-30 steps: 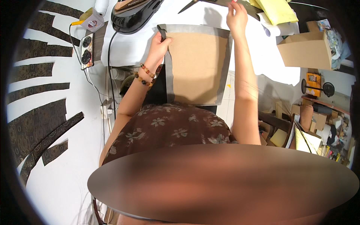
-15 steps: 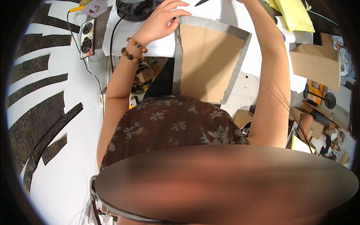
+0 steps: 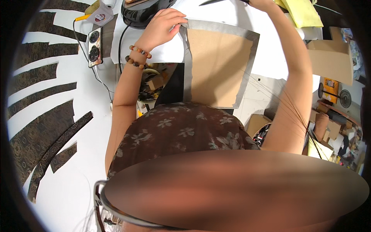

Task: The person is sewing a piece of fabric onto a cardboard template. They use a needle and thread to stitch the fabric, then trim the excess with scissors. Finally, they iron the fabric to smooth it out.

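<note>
A tan cardboard panel (image 3: pixel 221 63) with uneven grey strips along its edges lies between my arms, its lower end over the table's near edge. My left hand (image 3: pixel 160 30), with two bead bracelets on the wrist, is at the panel's upper left corner. Its fingers are drawn together, with the thumb and fingertips on the grey edge. At the top edge of the view, my right hand (image 3: pixel 264 4), partly cut off, is closed on a dark pointed blade-like tool (image 3: pixel 216 2). The tool's point faces left, above the panel; its handle is hidden.
A black corded appliance (image 3: pixel 135 17) stands beyond my left hand. Patterned dark fabric strips (image 3: pixel 42 71) lie on the white surface at left, near a phone (image 3: pixel 95 47) with a cable. Yellow packets (image 3: pixel 303 13) and a cardboard box (image 3: pixel 332 58) are at right.
My left fingers have drawn in toward the panel's corner. My right hand has come further into view with the dark tool. The whole view has shifted slightly.
</note>
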A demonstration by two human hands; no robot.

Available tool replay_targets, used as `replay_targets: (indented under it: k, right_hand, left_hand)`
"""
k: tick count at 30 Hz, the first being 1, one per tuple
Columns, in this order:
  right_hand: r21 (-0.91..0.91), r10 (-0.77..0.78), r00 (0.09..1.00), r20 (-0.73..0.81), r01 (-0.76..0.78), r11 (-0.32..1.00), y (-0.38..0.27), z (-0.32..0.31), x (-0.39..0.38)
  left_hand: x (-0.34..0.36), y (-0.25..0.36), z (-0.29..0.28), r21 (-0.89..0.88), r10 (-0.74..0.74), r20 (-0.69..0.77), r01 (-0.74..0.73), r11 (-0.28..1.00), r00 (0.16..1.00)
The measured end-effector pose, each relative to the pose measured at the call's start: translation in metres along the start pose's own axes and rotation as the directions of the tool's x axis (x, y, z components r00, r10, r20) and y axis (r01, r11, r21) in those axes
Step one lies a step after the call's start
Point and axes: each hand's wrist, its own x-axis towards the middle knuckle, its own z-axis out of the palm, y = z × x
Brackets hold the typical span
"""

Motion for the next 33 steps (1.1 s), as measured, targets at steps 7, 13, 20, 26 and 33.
replay_targets:
  k: [7, 13, 20, 26, 33]
  right_hand:
    - [0.466, 0.358, 0.872, -0.334, -0.178, 0.867, -0.04, -0.022, -0.156]
    - [0.981, 0.686, 0.721, 0.101, 0.041, -0.189, -0.202, -0.021, -0.223]
    - [0.683, 0.467, 0.868, 0.171, 0.237, -0.691, -0.299, -0.017, -0.189]
    - [0.498, 0.296, 0.923, 0.246, 0.142, -0.856, -0.333, 0.002, -0.222]
    - [0.367, 0.09, 0.959, 0.27, -0.016, -0.93, -0.353, 0.021, -0.245]
  left_hand:
    - [0.005, -0.007, 0.017, -0.043, -0.032, -0.156, 0.025, 0.999, 0.987]
    - [-0.017, 0.017, 0.051, -0.72, -0.629, 0.029, 0.452, 0.526, 0.777]
    - [-0.012, 0.029, 0.039, -0.557, -0.618, -0.081, 0.478, 0.679, 0.782]
    - [0.013, 0.042, 0.023, -0.311, -0.222, -0.292, 0.127, 0.942, 0.93]
    - [0.023, 0.027, 0.018, -0.021, -0.051, -0.132, 0.048, 0.999, 0.99]
